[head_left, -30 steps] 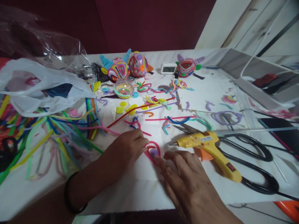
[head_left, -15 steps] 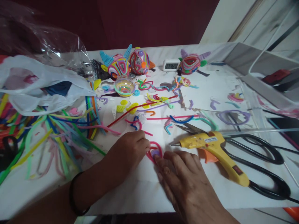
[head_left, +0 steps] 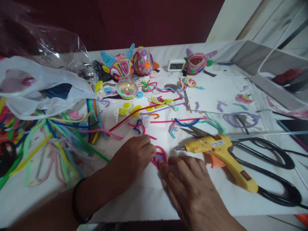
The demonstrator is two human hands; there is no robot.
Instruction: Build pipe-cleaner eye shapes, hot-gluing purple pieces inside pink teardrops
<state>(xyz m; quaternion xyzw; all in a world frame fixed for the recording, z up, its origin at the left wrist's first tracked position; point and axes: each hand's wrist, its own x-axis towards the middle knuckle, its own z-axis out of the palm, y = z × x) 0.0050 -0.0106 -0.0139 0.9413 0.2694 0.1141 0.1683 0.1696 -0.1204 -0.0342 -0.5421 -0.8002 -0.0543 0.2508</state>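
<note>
A looped pink pipe cleaner with a purple piece inside it lies on white paper at the centre. From the left, my left hand pinches the loop's left edge, its fingers pressed together. My right hand rests on the other side, fingertips on the lower right of the loop and the purple piece. Its fingers are bent close together. Just beyond my right hand lies a yellow glue gun, over large black-handled scissors.
Bundled coloured pipe cleaners and a white plastic bag fill the left. At the back stand decorated balls, a clear bowl and a small digital clock. Scraps lie scattered mid-table; a grey tray stands right.
Both hands keep almost the same places at the pink loop. The view has shifted slightly.
</note>
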